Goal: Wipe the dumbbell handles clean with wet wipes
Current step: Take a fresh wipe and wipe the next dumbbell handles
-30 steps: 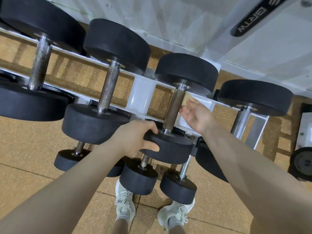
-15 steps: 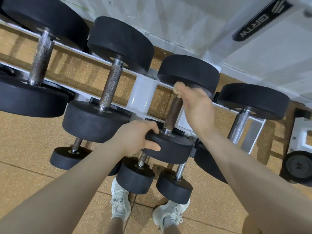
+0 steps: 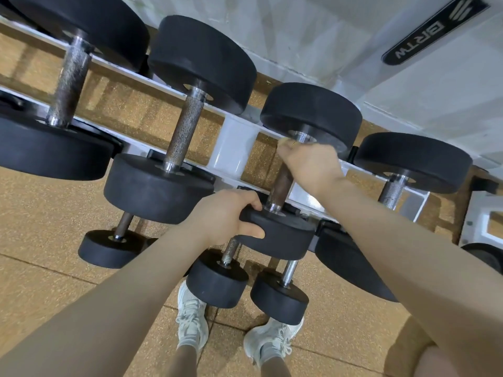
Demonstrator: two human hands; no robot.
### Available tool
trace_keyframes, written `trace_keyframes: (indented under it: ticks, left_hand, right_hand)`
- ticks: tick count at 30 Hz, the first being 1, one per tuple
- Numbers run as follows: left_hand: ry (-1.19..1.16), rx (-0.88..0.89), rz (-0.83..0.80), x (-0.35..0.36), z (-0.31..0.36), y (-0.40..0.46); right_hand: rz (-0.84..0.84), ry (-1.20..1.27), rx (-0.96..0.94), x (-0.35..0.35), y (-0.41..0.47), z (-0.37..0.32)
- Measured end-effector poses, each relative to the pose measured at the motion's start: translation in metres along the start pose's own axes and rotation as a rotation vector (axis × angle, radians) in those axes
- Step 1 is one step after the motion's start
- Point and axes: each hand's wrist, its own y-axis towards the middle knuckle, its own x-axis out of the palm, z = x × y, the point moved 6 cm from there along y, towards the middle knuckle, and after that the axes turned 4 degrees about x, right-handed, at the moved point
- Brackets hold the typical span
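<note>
Gym rack (image 3: 234, 148) | your left hand (image 3: 226, 216) grips dumbbell head (image 3: 277, 235) at 6 | right hand (image 3: 310, 164) wraps handle (image 3: 280, 186); wipe unseen | risk: dumbbell rolls off.

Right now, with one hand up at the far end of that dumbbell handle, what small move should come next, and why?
Probably slide the right hand back down the handle toward the near weight. It grips the handle's far end, the darker stretch below lies bare, and the left hand holds the near weight steady. The wipe itself is barely visible.
</note>
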Motion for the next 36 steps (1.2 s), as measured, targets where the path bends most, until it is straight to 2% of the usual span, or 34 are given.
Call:
trace_keyframes:
  ticks: [4,8,11,14,17,19,22,23,25,28,33,36]
  left_hand:
    - [-0.001,-0.001,0.003,-0.001,-0.001,0.001]
    - [-0.003,0.001,0.02,-0.001,0.0,0.0]
    - [-0.017,0.002,0.019,0.001,0.0,0.0]
    - [-0.009,-0.002,0.007,0.001,-0.001,0.0]
    - [-0.008,0.007,0.01,0.002,-0.001,0.0]
    - [-0.027,0.006,0.017,0.003,-0.002,-0.001]
    - [-0.053,-0.002,0.021,0.005,-0.001,-0.002]
    - [-0.063,-0.009,0.023,0.004,0.0,-0.003]
    - [-0.052,-0.031,0.02,0.003,0.004,-0.004]
    - [-0.036,-0.012,0.044,-0.004,0.019,-0.011]
    - [-0.4,0.073,0.29,-0.03,0.07,-0.05]
    - [-0.381,0.126,0.357,-0.042,0.098,-0.076]
  right_hand:
    - [-0.042,0.086,-0.001,0.014,-0.006,-0.005]
    - [-0.19,0.351,-0.231,0.031,-0.034,-0.037]
    - [-0.192,0.293,-0.292,0.031,-0.024,-0.035]
    - [-0.11,0.154,-0.138,0.027,0.002,-0.007]
    - [-0.026,0.215,-0.018,0.025,0.005,0.007]
    - [-0.068,0.326,-0.009,0.032,-0.007,-0.002]
    - [-0.196,0.572,-0.132,0.047,-0.027,-0.023]
    - [-0.268,0.754,-0.089,0.049,-0.031,-0.023]
    - [-0.346,1.229,0.133,0.044,-0.039,-0.012]
    - [-0.305,1.6,0.409,0.02,-0.066,0.01]
    - [-0.306,1.892,0.461,-0.029,-0.115,0.014]
    - [-0.29,1.936,0.522,-0.055,-0.144,0.012]
